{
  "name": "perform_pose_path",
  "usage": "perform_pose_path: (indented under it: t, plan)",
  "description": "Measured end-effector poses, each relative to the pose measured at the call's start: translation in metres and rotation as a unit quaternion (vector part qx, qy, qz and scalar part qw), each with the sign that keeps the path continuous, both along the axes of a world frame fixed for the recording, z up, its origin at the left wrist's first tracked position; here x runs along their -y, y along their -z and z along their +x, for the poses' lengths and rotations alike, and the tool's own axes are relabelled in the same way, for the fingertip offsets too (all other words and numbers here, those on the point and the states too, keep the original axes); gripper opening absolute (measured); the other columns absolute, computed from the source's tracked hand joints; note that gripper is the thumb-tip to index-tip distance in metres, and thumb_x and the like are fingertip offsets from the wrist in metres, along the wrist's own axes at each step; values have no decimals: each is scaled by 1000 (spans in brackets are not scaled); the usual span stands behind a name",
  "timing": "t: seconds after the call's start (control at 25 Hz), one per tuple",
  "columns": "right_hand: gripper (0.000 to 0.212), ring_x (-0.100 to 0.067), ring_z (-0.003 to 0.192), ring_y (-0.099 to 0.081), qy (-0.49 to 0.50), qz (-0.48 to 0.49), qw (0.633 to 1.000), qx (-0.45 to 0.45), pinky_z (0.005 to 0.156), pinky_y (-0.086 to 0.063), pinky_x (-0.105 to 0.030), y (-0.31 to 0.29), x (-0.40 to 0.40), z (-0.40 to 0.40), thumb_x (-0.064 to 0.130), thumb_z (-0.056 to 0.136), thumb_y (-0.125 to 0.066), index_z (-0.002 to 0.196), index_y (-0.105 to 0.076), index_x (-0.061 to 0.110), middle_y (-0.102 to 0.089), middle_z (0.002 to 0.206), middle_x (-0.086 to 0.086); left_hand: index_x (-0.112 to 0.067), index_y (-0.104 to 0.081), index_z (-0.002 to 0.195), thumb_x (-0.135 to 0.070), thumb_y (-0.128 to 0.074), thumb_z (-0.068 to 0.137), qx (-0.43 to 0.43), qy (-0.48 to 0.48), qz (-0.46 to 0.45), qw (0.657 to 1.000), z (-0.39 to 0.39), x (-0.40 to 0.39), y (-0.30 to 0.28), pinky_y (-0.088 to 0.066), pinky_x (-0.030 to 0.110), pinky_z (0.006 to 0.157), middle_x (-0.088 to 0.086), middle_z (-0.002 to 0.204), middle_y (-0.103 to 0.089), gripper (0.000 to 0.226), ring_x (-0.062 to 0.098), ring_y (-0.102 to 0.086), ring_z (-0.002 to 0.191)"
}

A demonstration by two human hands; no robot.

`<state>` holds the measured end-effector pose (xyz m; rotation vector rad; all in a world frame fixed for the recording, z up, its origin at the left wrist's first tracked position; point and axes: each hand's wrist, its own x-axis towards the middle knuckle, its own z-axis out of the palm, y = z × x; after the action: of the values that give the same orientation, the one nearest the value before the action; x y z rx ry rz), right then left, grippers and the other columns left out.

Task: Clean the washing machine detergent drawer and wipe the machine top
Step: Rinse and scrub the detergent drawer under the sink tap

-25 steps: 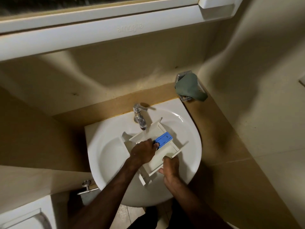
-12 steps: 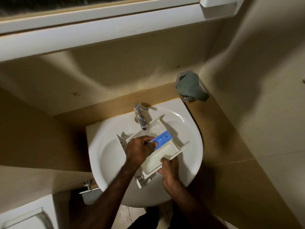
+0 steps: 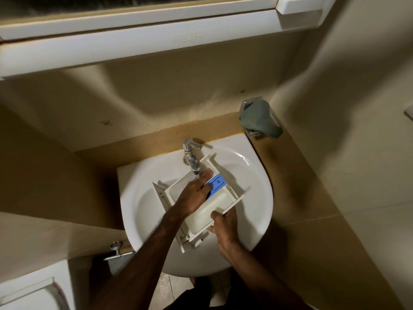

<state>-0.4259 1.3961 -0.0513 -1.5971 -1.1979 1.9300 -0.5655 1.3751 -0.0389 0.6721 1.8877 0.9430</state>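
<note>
Over sink (image 3: 257, 198), drawer (image 3: 201, 213), blue insert (image 3: 218, 183), left hand (image 3: 194, 193) inside

Glossy white sink (image 3: 257, 175), shiny metal tap (image 3: 191, 158), matt plastic drawer (image 3: 220, 201)

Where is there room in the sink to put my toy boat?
Bare basin lies left of the detergent drawer, toward the sink rim, and right of it, near the far right rim. The middle is crowded: drawer, left hand, right hand, tap above.
</note>
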Motion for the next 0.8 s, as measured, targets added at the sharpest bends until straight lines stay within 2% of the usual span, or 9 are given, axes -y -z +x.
perform_pose_path:
  t: [0.16,0.32,0.44,0.48,0.52,0.6,0.64,0.72,0.8]
  plan:
    - [65,-20,106,-74,-8,14,1000,8,87,-63,-57,-1,-1,-2,-6,81,-59,137,-59,29,-76,117,1,-54,-72,111,-37,-62,97,99,-86,31,991,-5,4,11,-56,48,104,-4,116,-78,25,17,-74,107]
    - [62,-20,101,-72,-1,7,1000,16,85,-63,-59,-5,-5,-3,-12,85,-56,129,-60,30,-74,114,0,-39,-78,114,-43,-74,93,-27,-113,68,991,2,10,5,-61,39,90,-15,103,-80,22,4,-75,94]
    - [62,-20,100,-73,17,2,1000,3,83,-63,-58,-7,-4,-2,-11,85,-57,128,-60,32,-75,114,1,-27,-76,119,-47,-59,101,-204,-56,38,977,12,13,-4,-51,13,73,-9,105,-79,32,6,-72,92]
    - [62,-20,101,-73,27,2,1000,-7,83,-64,-57,-7,-3,-1,-10,85,-57,130,-61,32,-75,115,0,-25,-72,126,-48,-51,104,-223,-16,26,974,14,12,-4,-47,10,75,-4,115,-77,38,13,-71,102]
    - [61,-19,99,-73,37,-5,999,-14,79,-65,-52,-8,-2,1,-11,87,-57,132,-60,30,-75,116,-1,-25,-65,137,-49,-46,107,-211,12,17,977,15,11,-1,-48,14,87,-1,131,-71,43,19,-67,118]
    - [59,-15,93,-73,54,-28,998,-28,67,-65,-41,-12,-2,3,-15,91,-56,135,-58,24,-74,112,0,-28,-47,154,-51,-40,108,-175,51,-3,983,13,7,4,-41,35,115,-2,158,-48,52,23,-48,142]
    - [57,-13,90,-73,58,-37,997,-34,65,-65,-38,-15,-4,4,-15,91,-55,134,-59,22,-75,110,0,-28,-40,158,-52,-39,108,-165,63,-14,984,12,4,7,-36,41,120,-2,162,-42,56,23,-44,146]
    - [55,-12,85,-74,68,-53,995,-44,67,-65,-40,-19,-6,5,-15,91,-55,132,-60,21,-76,110,-3,-29,-42,157,-55,-38,107,-153,62,-29,986,13,0,10,-38,41,117,0,157,-50,56,23,-48,143]
    - [56,-13,85,-74,75,-59,994,-45,68,-66,-41,-20,-7,5,-16,91,-55,133,-60,21,-76,111,-3,-32,-59,143,-55,-42,106,-146,42,-22,988,11,-1,10,-49,36,105,-1,131,-71,47,21,-64,123]
